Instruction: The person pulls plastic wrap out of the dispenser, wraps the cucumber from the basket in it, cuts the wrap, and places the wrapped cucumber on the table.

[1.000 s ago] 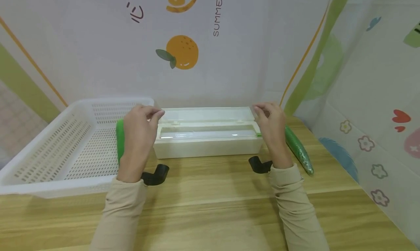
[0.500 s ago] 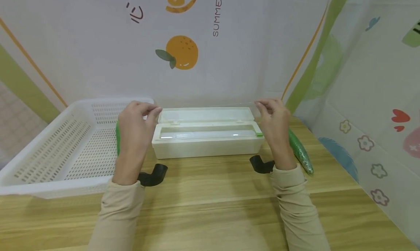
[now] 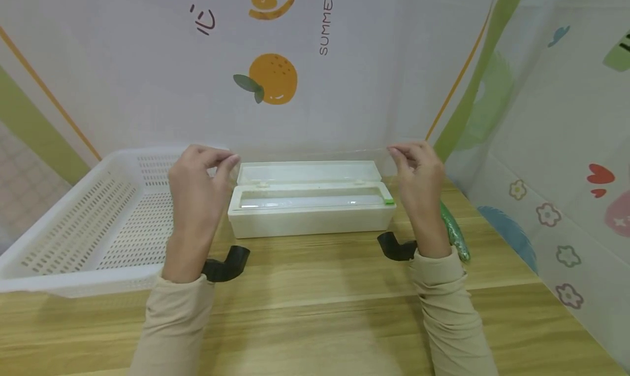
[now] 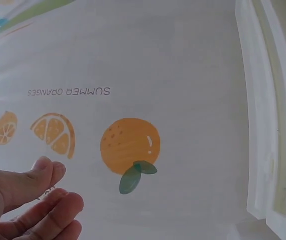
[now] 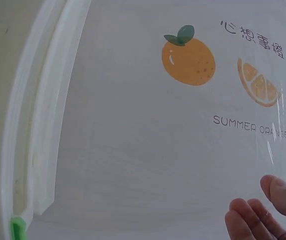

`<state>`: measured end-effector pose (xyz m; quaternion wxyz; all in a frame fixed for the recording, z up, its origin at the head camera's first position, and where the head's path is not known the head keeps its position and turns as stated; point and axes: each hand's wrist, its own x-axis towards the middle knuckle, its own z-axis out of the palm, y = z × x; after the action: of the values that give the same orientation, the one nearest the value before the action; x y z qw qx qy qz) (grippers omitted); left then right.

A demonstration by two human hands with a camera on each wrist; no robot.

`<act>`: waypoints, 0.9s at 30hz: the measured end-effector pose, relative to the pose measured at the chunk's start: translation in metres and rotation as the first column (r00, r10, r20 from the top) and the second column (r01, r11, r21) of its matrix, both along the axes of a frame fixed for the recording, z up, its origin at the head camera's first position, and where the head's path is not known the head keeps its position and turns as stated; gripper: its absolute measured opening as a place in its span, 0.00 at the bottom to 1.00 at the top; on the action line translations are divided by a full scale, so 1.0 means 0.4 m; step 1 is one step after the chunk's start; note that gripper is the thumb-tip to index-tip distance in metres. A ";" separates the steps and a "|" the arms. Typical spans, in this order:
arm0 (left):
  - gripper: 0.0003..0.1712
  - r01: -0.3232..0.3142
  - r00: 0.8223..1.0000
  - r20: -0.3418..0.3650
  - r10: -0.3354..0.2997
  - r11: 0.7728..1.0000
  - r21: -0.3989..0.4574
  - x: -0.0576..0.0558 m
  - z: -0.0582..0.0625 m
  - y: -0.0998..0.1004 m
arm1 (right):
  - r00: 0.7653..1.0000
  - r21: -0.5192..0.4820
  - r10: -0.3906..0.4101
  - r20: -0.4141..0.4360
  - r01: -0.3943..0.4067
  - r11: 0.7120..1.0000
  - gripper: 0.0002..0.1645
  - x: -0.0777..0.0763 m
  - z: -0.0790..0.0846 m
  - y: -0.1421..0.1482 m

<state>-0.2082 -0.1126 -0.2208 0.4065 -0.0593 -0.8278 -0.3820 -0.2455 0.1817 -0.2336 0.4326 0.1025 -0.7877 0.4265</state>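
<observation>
A cream cling film dispenser [image 3: 315, 223] stands on the table with its lid [image 3: 307, 172] tilted up and a pale roll [image 3: 300, 202] inside. Thin clear cling film [image 5: 273, 150] stretches between my two hands, its upper edge a faint line above the lid in the head view. My left hand [image 3: 197, 195] pinches one corner between thumb and fingers, up and left of the box. The other corner is pinched by my right hand [image 3: 420, 184], up and right of it. A green slider [image 3: 389, 201] sits at the box's right end.
A white perforated basket [image 3: 88, 283] stands at the left, partly behind my left arm. At the right lies a wrapped cucumber [image 3: 455, 234], half hidden by my right forearm. Black elbow-shaped pieces [image 3: 228, 264] show beside both wrists. A printed cloth [image 3: 315, 113] hangs behind.
Both hands have risen and spread slightly apart, drawing the film edge upward above the lid. The dispenser has stayed in place. The green object by the basket is now hidden by my left hand.
</observation>
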 end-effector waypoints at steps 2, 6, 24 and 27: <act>0.10 0.002 1.000 -0.010 -0.002 1.000 0.003 0.005 0.004 0.001 | 1.000 0.002 -0.004 -0.015 0.004 1.000 0.11 0.004 0.003 0.000; 0.10 0.001 1.000 -0.028 0.000 1.000 0.009 0.015 0.012 0.004 | 0.999 0.007 -0.015 -0.032 0.015 1.000 0.12 0.012 0.009 0.001; 0.10 -0.001 0.987 -0.161 0.004 1.000 0.021 0.046 0.038 0.006 | 0.998 -0.036 -0.019 -0.063 0.017 0.999 0.12 0.053 0.039 0.004; 0.11 0.001 0.984 -0.177 0.004 1.000 0.029 0.052 0.041 0.007 | 0.998 -0.043 -0.018 -0.066 0.015 0.999 0.12 0.063 0.046 0.003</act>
<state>-0.1874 -0.1099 -0.2042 0.4797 -0.0866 -0.7827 -0.3871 -0.2203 0.1829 -0.2154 0.4643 0.1007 -0.7644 0.4358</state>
